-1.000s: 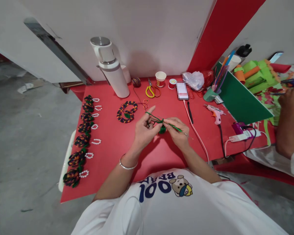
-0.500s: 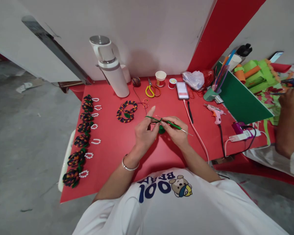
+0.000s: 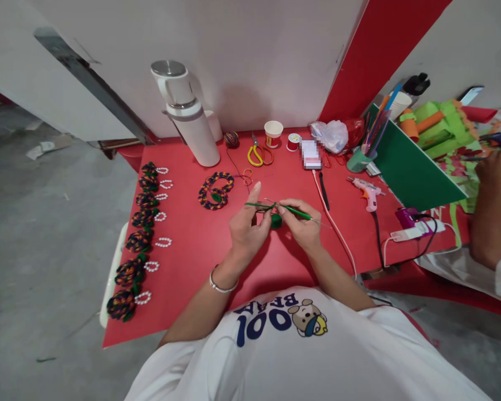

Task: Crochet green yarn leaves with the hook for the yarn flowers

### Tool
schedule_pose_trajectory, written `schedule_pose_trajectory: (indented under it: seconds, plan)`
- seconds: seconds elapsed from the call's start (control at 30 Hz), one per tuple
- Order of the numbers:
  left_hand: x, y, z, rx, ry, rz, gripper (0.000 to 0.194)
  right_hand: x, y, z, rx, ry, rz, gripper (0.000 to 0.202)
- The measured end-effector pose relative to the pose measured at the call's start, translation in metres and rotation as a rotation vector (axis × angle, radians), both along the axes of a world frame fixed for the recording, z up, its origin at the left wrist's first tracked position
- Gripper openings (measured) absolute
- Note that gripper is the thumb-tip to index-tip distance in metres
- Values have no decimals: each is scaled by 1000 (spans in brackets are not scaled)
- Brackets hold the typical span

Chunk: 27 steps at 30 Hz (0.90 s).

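Observation:
My right hand is closed around a crochet hook with a green handle; its thin metal tip points left. Green yarn runs over the raised index finger of my left hand, whose thumb and other fingers pinch the yarn work by the hook's tip. Just below, between the hands, sits a small ball of green yarn. What the left fingertips grip is partly hidden. Beyond my left hand, a braided multicolour cord with a green leaf-like piece lies curled on the red table.
Knitted bundles and bead loops line the left edge. Farther back stand a white thermos, scissors, a paper cup and a phone. A pink glue gun and green divider are at right; beyond is another person's arm.
My left index finger and the yarn over it have shifted slightly down and left. The hook has moved a little to the right, and more of the green ball shows.

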<state>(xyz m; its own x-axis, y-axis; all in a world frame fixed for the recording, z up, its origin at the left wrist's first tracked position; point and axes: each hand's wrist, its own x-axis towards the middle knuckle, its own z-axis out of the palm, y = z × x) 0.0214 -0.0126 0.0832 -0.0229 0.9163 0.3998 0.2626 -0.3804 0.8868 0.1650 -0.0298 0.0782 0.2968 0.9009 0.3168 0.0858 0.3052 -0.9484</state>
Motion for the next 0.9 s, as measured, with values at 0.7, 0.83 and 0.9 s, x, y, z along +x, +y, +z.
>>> schedule_pose_trajectory:
  seconds: [0.7,0.83,0.9]
  plan:
    - [-7,12,19,-519,-625,-307,118,0,-4,-12,112,-94,51,12]
    - [-12,15,20,-606,-685,-356,127,1,-5,-12,150,-138,63,11]
    - [-14,17,22,-603,-657,-360,128,2,-5,-13,131,-133,57,12]
